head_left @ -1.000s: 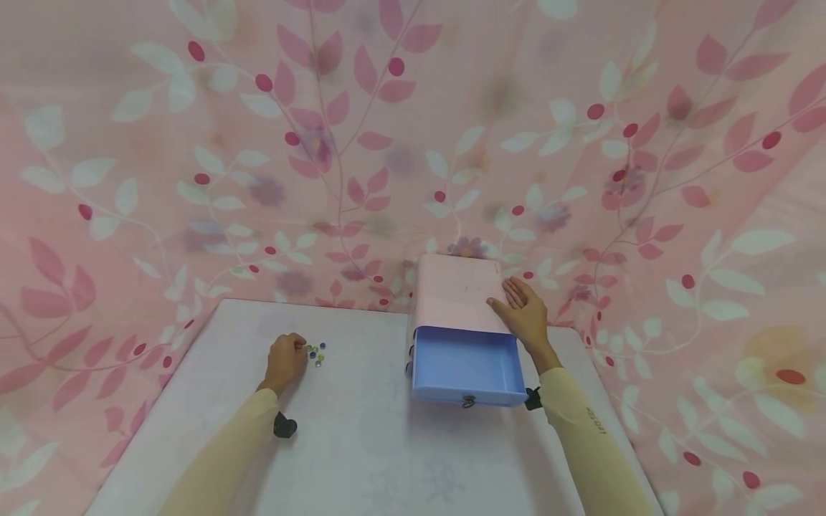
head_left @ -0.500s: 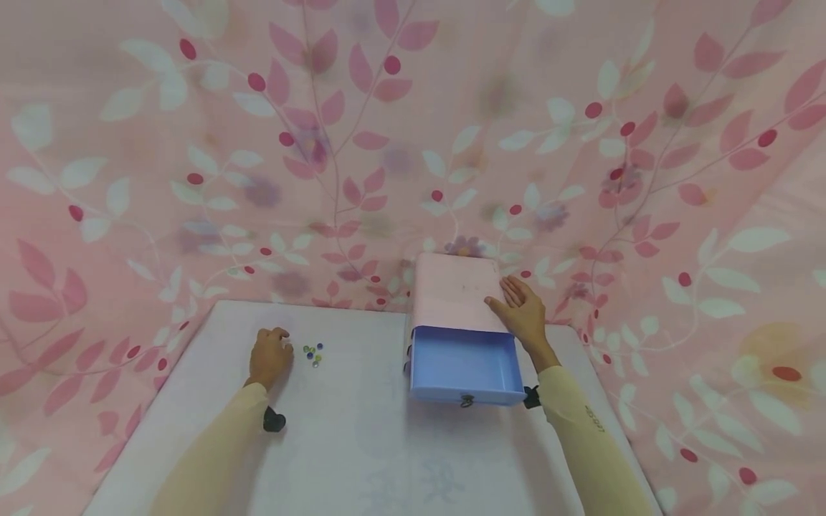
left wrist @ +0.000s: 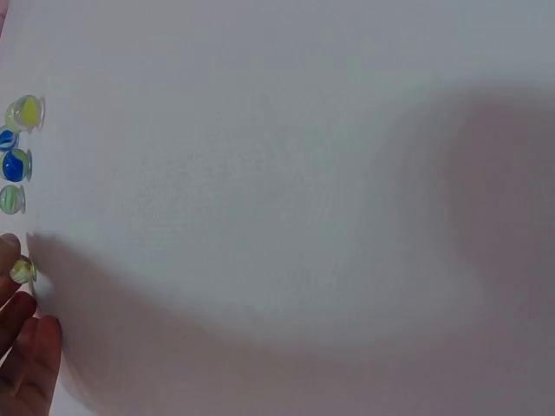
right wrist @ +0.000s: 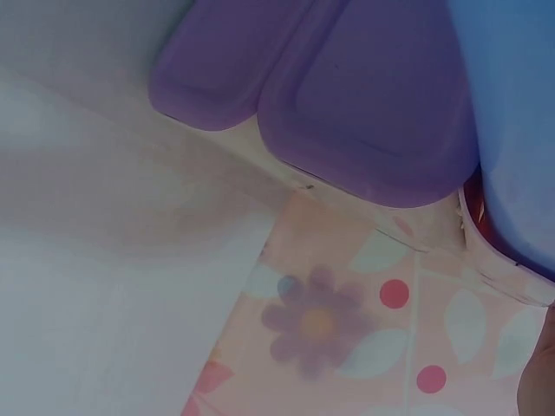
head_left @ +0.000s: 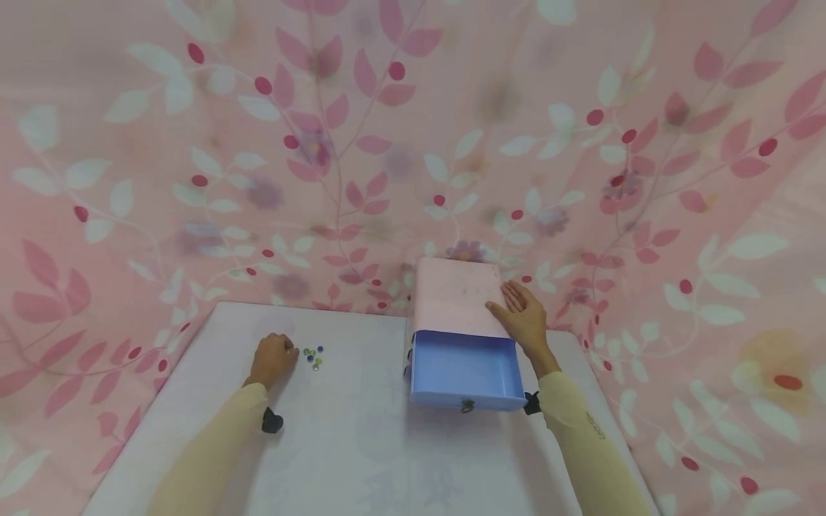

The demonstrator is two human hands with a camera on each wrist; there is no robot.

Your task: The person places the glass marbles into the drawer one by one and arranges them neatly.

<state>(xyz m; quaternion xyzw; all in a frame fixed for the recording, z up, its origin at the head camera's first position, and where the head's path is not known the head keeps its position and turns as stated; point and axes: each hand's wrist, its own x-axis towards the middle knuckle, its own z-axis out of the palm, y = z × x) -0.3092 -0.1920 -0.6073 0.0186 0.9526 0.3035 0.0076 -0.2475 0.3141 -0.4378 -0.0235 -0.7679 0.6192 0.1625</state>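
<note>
My left hand (head_left: 274, 358) is low over the tabletop at left, beside several small glass marbles (head_left: 312, 352). In the left wrist view, thumb and fingertips pinch a yellowish marble (left wrist: 22, 270); yellow, blue and green marbles (left wrist: 16, 165) lie just beyond. At right stands a pink box (head_left: 454, 297) with a light blue drawer (head_left: 464, 365) pulled out at its front; nothing lies inside the drawer. My right hand (head_left: 525, 319) rests against the box's right edge, thumb over the top, fingers straight. Only a sliver of the right hand (right wrist: 539, 373) enters the right wrist view.
Purple rounded panels (right wrist: 373, 104) on the box show beside the blue drawer (right wrist: 512, 113) in the right wrist view. A metal ring pull (head_left: 467, 405) hangs from the drawer front. Behind the white table (head_left: 361, 459) rises a pink floral cloth (head_left: 387, 179).
My left hand drew back left from the marble group, its fingers spread, and they have since closed together close to the marbles. The right hand and the box stay put.
</note>
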